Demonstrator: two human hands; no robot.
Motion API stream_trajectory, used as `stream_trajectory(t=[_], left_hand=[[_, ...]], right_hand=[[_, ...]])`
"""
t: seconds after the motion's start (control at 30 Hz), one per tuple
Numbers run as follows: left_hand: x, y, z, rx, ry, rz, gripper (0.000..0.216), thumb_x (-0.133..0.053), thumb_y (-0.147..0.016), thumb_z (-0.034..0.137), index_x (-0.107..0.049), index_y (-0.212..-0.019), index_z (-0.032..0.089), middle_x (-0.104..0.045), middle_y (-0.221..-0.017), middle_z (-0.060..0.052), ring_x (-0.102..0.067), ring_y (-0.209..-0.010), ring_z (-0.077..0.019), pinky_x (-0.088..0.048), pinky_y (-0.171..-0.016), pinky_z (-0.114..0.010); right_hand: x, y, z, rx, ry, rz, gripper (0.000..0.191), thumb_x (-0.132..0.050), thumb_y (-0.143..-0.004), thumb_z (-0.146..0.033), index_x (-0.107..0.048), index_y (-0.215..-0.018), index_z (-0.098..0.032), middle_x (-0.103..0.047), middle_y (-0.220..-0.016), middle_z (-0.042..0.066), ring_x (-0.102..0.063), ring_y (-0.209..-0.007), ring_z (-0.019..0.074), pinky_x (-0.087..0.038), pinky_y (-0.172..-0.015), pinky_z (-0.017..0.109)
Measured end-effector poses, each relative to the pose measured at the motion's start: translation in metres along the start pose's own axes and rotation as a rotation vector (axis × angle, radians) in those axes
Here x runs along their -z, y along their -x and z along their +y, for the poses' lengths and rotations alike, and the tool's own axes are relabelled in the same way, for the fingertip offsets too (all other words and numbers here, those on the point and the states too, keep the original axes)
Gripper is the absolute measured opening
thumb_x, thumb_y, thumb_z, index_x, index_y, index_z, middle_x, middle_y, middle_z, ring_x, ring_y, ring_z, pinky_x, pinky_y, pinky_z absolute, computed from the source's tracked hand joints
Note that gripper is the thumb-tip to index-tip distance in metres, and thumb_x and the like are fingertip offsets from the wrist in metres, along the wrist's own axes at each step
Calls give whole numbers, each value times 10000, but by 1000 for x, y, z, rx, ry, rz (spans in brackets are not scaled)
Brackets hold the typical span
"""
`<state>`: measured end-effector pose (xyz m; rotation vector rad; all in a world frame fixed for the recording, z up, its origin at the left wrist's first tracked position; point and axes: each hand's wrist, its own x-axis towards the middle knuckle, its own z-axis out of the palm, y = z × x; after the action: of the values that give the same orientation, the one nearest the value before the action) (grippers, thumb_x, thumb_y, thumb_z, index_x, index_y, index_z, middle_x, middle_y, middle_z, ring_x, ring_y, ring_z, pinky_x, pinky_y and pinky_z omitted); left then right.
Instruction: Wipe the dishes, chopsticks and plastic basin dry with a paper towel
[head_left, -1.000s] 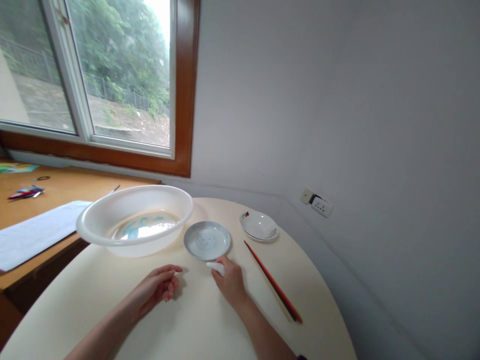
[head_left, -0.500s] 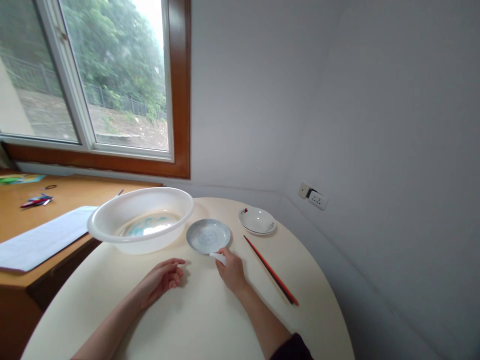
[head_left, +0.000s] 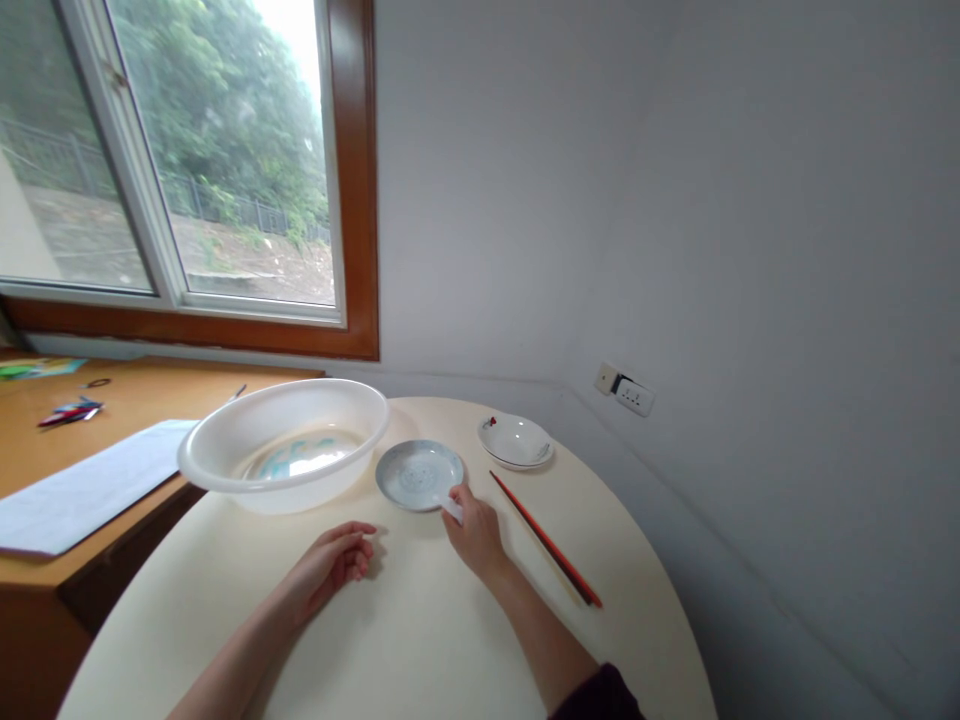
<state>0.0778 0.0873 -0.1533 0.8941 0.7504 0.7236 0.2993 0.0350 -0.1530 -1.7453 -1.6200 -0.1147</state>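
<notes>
Near the middle of the round table (head_left: 420, 640), whose top is smooth, matt and cream-coloured, the right hand (head_left: 472, 535) lies palm down with its fingers drawn together and pinched on a small white piece (head_left: 450, 503). The piece is smooth and rounded at its end; most of it is hidden under the fingers, so what it is cannot be told. Its free end touches the near rim of a shallow round dish (head_left: 416, 472), glazed pale blue-grey with a fine speckled pattern.

The left hand (head_left: 330, 565) rests on its side on the bare tabletop, well apart from the right, its fingers bent loosely inward, side by side, clasping nothing.

Just beside the dish, toward the table's left edge, stands a wide basin (head_left: 300, 497) of glossy white plastic with a rolled rim; blue-green shapes show through its bottom. Toward the far right edge sits a white saucer (head_left: 516, 442), glossy, with a small red mark on its rim that is too small to read. A pair of slim red chopsticks (head_left: 546, 542) lies slantwise along the right side, near the right hand.

Beyond the left edge, a wooden desk (head_left: 150, 385) carries a long white sheet (head_left: 82, 490).
</notes>
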Motion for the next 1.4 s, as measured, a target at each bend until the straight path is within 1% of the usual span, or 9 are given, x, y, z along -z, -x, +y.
stream_trajectory(t=[0.13, 0.23, 0.33, 0.47, 0.6, 0.77, 0.9, 1.1, 1.4], left_hand=[[2, -3, -3, 8, 1, -9, 126, -646, -695, 148, -617, -808, 100, -621, -546, -15, -534, -437, -80, -396, -430, -163], [3, -6, -5, 8, 4, -22, 147, -654, -685, 170, -624, -810, 98, -621, -546, -16, -533, -439, -80, -395, -430, -165], [3, -7, -5, 11, 9, -24, 147, -648, -682, 171, -629, -808, 97, -622, -549, -16, -535, -446, -82, -396, -434, -169], [1, -6, -3, 20, 3, -28, 126, -628, -691, 160, -623, -803, 102, -615, -537, -12, -529, -435, -83, -391, -429, -177], [0, -6, -2, 35, -2, -19, 111, -608, -708, 154, -608, -808, 106, -613, -534, -12, -537, -430, -86, -402, -438, -180], [0, -8, -3, 40, 7, -17, 99, -590, -717, 139, -598, -809, 103, -615, -540, -16, -540, -425, -89, -402, -427, -180], [-1, -8, -2, 43, 18, -18, 82, -572, -723, 114, -595, -801, 98, -611, -536, -17, -538, -424, -89, -398, -419, -177], [0, -9, -3, 46, 26, -16, 80, -557, -736, 106, -595, -805, 97, -611, -537, -21, -541, -425, -90, -408, -426, -178], [1, -10, -5, 44, 30, -16, 84, -535, -756, 110, -596, -812, 99, -613, -542, -23, -542, -422, -91, -411, -429, -181]], right_hand=[[17, -26, 9, -71, 166, 19, 172, -411, -886, -292, -544, -869, -184, -650, -704, 28, -610, -657, 178, -319, -574, 238], [35, -59, 22, -161, 332, 12, 212, -398, -911, -322, -551, -958, -182, -669, -830, 56, -615, -780, 191, -343, -663, 251], [52, -95, 38, -250, 463, -3, 264, -365, -924, -276, -507, -1123, -177, -649, -1020, 93, -582, -963, 199, -349, -781, 271], [56, -118, 60, -326, 518, -66, 302, -372, -887, -143, -505, -1157, -167, -626, -1089, 124, -555, -1035, 212, -342, -827, 294], [41, -114, 72, -373, 526, -205, 274, -407, -874, -132, -540, -1110, -176, -647, -1064, 120, -579, -1020, 212, -355, -827, 305], [32, -107, 72, -387, 519, -289, 329, -383, -916, -336, -493, -1191, -195, -629, -1125, 121, -578, -1037, 225, -380, -806, 303], [33, -106, 73, -359, 526, -361, 391, -380, -903, -444, -553, -1136, -183, -633, -1126, 118, -575, -1042, 226, -399, -791, 287], [27, -98, 73, -348, 620, -380, 423, -322, -933, -390, -614, -1040, -104, -639, -1071, 191, -608, -984, 249, -419, -764, 298], [31, -92, 72, -222, 719, -383, 328, -343, -938, -306, -596, -1022, -114, -653, -1020, 182, -626, -959, 240, -426, -776, 311]])
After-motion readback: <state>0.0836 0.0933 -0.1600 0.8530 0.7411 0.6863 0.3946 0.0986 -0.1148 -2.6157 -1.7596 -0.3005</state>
